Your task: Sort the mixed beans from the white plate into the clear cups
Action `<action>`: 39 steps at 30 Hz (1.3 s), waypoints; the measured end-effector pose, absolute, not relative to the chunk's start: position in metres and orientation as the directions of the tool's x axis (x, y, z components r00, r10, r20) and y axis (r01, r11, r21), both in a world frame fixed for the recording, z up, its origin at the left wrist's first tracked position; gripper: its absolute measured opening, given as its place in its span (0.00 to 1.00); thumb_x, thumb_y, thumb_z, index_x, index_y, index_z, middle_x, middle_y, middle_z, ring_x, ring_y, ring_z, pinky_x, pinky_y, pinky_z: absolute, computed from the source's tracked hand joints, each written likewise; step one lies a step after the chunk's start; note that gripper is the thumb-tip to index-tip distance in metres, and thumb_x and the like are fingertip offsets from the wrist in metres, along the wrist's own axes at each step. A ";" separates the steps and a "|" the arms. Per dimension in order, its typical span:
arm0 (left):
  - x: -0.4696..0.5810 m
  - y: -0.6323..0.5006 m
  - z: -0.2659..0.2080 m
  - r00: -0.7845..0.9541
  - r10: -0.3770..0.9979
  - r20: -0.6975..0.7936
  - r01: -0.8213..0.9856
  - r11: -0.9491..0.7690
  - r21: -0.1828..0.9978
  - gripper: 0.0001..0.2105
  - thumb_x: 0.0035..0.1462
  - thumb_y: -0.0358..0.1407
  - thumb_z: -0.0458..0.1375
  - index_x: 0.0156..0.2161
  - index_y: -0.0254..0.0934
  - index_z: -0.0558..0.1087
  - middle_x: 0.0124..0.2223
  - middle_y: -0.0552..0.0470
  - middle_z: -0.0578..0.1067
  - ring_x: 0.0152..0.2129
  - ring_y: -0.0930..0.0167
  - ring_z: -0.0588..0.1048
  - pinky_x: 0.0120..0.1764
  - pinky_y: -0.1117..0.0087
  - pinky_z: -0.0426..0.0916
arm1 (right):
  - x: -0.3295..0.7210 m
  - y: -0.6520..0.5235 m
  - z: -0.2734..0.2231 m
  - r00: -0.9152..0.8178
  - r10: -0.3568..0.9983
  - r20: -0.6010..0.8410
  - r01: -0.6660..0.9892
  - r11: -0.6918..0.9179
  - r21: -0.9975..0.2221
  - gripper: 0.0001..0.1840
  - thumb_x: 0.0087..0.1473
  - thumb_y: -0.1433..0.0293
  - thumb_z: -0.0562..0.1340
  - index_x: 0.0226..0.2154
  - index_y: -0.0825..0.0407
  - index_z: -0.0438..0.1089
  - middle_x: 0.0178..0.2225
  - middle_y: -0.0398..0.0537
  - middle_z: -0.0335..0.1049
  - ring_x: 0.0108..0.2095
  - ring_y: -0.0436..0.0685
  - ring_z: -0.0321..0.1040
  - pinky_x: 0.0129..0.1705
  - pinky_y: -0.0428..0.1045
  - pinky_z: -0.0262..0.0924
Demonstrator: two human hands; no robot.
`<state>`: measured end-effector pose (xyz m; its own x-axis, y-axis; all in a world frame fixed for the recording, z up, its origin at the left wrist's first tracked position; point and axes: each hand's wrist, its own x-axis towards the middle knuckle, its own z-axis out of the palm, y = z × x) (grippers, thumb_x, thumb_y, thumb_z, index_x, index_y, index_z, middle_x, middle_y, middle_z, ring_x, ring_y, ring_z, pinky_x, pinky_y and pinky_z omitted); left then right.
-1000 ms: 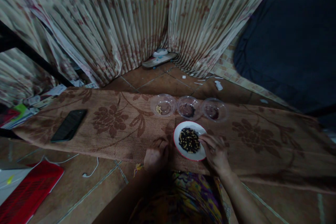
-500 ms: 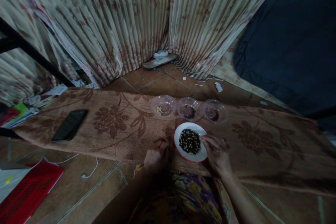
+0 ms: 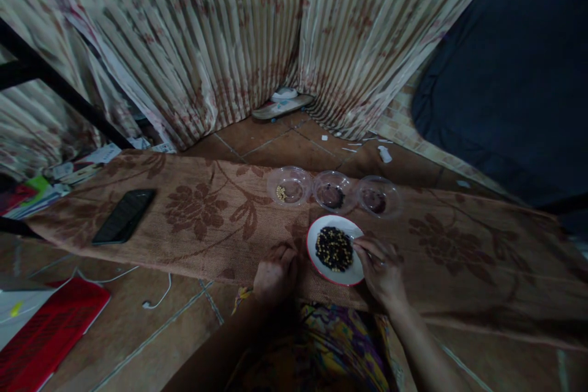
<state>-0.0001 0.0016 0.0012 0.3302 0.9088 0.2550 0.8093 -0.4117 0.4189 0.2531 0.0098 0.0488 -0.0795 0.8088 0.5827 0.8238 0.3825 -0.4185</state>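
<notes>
A white plate with a red rim (image 3: 357,229) holds a mixed heap of black and pale yellow beans (image 3: 334,249). Over its right edge, my right hand (image 3: 382,269) has thumb and fingertips pinched together; whatever is between them is too small to make out. My left hand (image 3: 275,274) rests curled in a loose fist on the cloth, left of the plate and apart from it. Behind the plate stand three clear plastic bowls in a row: the left bowl (image 3: 294,179) has a few pale beans, the middle bowl (image 3: 331,179) black ones, the right bowl (image 3: 377,182) dark reddish ones.
A brown flowered cloth (image 3: 197,214) covers the low table. Toward its left end lies a black phone (image 3: 124,216). Striped curtains (image 3: 220,30) hang beyond, with a skateboard (image 3: 282,107) at their foot. A red item (image 3: 68,324) and a white cable lie on the floor at left.
The view has shifted slightly. My right hand stays pinched at the plate's right edge, and my left hand remains curled on the cloth. The bowls and plate keep their places.
</notes>
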 end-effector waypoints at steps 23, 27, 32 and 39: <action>0.000 0.001 0.001 0.316 0.917 0.243 0.815 -0.393 0.426 0.08 0.64 0.33 0.48 0.36 0.39 0.69 0.35 0.51 0.73 0.33 0.71 0.71 0.37 0.70 0.66 | 0.254 0.006 0.043 -0.107 0.803 0.586 0.828 0.398 -0.394 0.09 0.61 0.65 0.58 0.36 0.47 0.74 0.34 0.46 0.78 0.36 0.56 0.74 0.42 0.52 0.58; 0.000 0.001 0.000 0.316 0.918 0.241 0.818 -0.392 0.420 0.08 0.64 0.33 0.48 0.36 0.40 0.69 0.35 0.51 0.73 0.32 0.71 0.71 0.38 0.70 0.66 | 0.255 0.007 0.042 -0.138 0.811 0.569 0.828 0.410 -0.383 0.09 0.61 0.66 0.58 0.36 0.47 0.74 0.36 0.46 0.78 0.37 0.56 0.74 0.42 0.52 0.58; 0.000 0.001 0.001 0.320 0.913 0.252 0.816 -0.401 0.418 0.07 0.64 0.33 0.48 0.36 0.40 0.68 0.35 0.51 0.73 0.32 0.72 0.71 0.37 0.71 0.65 | 0.256 0.007 0.043 -0.165 0.793 0.587 0.821 0.440 -0.363 0.07 0.61 0.68 0.58 0.36 0.49 0.73 0.36 0.47 0.78 0.37 0.56 0.73 0.42 0.52 0.57; 0.001 0.001 0.002 0.312 0.915 0.255 0.819 -0.396 0.416 0.08 0.64 0.34 0.48 0.36 0.40 0.68 0.34 0.51 0.73 0.32 0.71 0.71 0.36 0.71 0.66 | 0.255 0.008 0.045 -0.157 0.792 0.591 0.810 0.445 -0.382 0.07 0.61 0.68 0.59 0.36 0.48 0.73 0.35 0.46 0.78 0.36 0.56 0.73 0.41 0.51 0.57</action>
